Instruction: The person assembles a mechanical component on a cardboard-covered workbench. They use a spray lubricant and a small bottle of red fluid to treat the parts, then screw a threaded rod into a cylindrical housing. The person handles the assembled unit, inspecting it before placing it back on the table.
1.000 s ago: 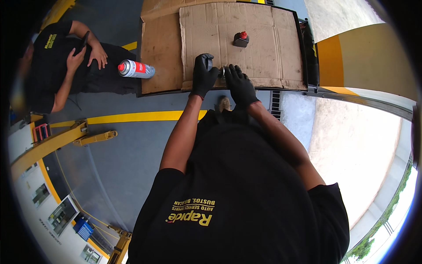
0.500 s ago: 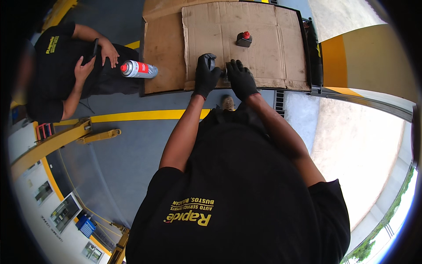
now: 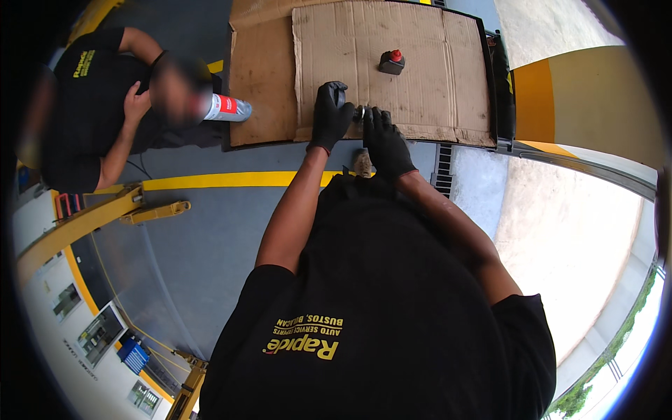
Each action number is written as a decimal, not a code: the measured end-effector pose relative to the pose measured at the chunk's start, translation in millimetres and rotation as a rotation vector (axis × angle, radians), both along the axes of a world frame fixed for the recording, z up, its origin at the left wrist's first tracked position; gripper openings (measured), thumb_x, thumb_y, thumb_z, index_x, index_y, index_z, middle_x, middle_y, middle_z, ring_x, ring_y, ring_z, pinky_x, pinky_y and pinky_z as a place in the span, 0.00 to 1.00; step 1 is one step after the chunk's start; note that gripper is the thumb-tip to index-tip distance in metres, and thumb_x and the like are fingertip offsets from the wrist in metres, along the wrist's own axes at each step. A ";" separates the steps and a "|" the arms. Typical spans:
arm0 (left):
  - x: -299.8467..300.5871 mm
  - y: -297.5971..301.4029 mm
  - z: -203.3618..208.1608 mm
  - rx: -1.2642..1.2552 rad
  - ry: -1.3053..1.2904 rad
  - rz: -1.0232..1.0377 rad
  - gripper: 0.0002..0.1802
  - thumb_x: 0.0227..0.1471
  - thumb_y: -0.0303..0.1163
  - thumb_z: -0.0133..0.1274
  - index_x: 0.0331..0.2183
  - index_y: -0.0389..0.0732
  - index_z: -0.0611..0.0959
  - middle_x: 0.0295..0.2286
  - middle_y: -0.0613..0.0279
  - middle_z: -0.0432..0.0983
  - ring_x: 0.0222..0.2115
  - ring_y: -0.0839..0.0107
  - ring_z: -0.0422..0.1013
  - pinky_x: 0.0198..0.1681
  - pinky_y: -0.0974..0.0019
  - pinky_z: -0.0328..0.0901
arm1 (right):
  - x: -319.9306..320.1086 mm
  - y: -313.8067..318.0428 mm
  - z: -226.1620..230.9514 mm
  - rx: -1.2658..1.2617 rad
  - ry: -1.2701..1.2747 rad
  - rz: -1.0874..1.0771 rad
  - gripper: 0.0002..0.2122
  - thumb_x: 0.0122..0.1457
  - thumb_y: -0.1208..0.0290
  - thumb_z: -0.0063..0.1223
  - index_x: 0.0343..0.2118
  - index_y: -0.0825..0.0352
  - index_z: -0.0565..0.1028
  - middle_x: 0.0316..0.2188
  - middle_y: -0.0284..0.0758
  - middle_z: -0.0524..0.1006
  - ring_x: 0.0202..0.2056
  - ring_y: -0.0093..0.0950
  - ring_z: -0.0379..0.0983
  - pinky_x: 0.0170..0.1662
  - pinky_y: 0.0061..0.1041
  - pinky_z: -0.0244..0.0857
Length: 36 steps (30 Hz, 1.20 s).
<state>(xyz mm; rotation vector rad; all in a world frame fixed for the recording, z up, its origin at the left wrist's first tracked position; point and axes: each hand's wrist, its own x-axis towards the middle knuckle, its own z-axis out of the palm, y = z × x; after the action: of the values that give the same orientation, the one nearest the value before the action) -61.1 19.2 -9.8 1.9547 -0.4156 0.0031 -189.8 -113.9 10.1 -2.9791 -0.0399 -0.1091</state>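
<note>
My left hand point(image 3: 331, 117), in a black glove, is closed with its fingers curled over the cardboard sheet point(image 3: 427, 35) near the worktable's front edge. Close beside it, my right hand point(image 3: 387, 140), also black-gloved, has its fingers bent forward and pressed together. Between the two hands shows a small dark part with a shiny metal ring point(image 3: 361, 113). Both hands grip it, though the fingers hide most of it and its kind cannot be made out. Beyond my right hand, a small dark bottle with a red cap point(image 3: 392, 63) stands on the cardboard.
At the table's left end is a silver and red spray can point(image 3: 231, 108), its top covered by a blurred patch. A co-worker in a black shirt point(image 3: 91, 105) is at the left. A yellow lift arm point(image 3: 105, 227) and yellow floor line point(image 3: 224, 181) lie behind. A drain grate point(image 3: 444, 168) runs at right.
My hands have shifted slightly apart, and the metal ring between them now shows more plainly. The co-worker's upper hand and phone are now behind a blurred patch.
</note>
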 end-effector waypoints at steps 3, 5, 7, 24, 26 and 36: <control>-0.9 -2.6 1.8 -0.009 -0.003 -0.014 0.22 0.45 0.23 0.57 0.46 0.36 0.77 0.42 0.49 0.77 0.46 0.52 0.75 0.54 0.56 0.68 | 26.1 -20.5 -9.7 0.063 -0.023 0.030 0.27 0.62 0.74 0.50 0.65 0.74 0.65 0.62 0.50 0.70 0.62 0.48 0.68 0.53 0.44 0.74; -3.2 -2.8 4.0 -0.011 0.002 -0.024 0.23 0.45 0.23 0.57 0.46 0.36 0.77 0.42 0.49 0.77 0.46 0.53 0.75 0.54 0.56 0.68 | 29.7 -24.5 -13.0 0.093 -0.013 0.036 0.27 0.62 0.74 0.50 0.65 0.74 0.64 0.62 0.51 0.70 0.62 0.48 0.67 0.54 0.44 0.73; -5.6 -2.3 7.1 -0.017 0.014 -0.028 0.23 0.45 0.23 0.57 0.47 0.36 0.77 0.42 0.50 0.77 0.45 0.53 0.75 0.54 0.56 0.68 | 15.8 -17.0 -13.1 0.058 -0.033 0.018 0.27 0.62 0.74 0.50 0.65 0.74 0.64 0.62 0.51 0.70 0.63 0.48 0.67 0.55 0.44 0.72; -19.1 -2.6 6.6 -0.168 -0.042 -0.023 0.25 0.45 0.19 0.53 0.48 0.35 0.75 0.44 0.53 0.75 0.48 0.59 0.73 0.59 0.59 0.66 | 23.6 -39.5 -24.2 0.193 -0.064 0.011 0.26 0.65 0.71 0.50 0.66 0.67 0.64 0.67 0.50 0.67 0.67 0.51 0.65 0.62 0.51 0.66; -21.7 5.2 3.2 -0.164 -0.027 -0.009 0.24 0.45 0.19 0.54 0.48 0.35 0.75 0.44 0.52 0.74 0.48 0.56 0.73 0.58 0.59 0.66 | 20.1 -20.2 -14.4 0.167 -0.049 0.005 0.27 0.64 0.72 0.49 0.67 0.69 0.63 0.66 0.50 0.67 0.66 0.51 0.64 0.62 0.51 0.65; -26.1 10.2 9.6 -0.141 -0.128 0.016 0.27 0.42 0.20 0.59 0.48 0.38 0.75 0.48 0.47 0.73 0.54 0.47 0.70 0.61 0.53 0.64 | 30.2 -28.3 -1.1 0.252 0.138 0.079 0.28 0.63 0.76 0.48 0.68 0.69 0.62 0.70 0.48 0.63 0.70 0.49 0.61 0.62 0.52 0.65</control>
<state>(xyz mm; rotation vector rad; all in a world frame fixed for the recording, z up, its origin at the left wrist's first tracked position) -87.2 29.3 -0.2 1.8239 -0.4710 0.1644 -159.5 -142.2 9.0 -2.7211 -0.1179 0.0940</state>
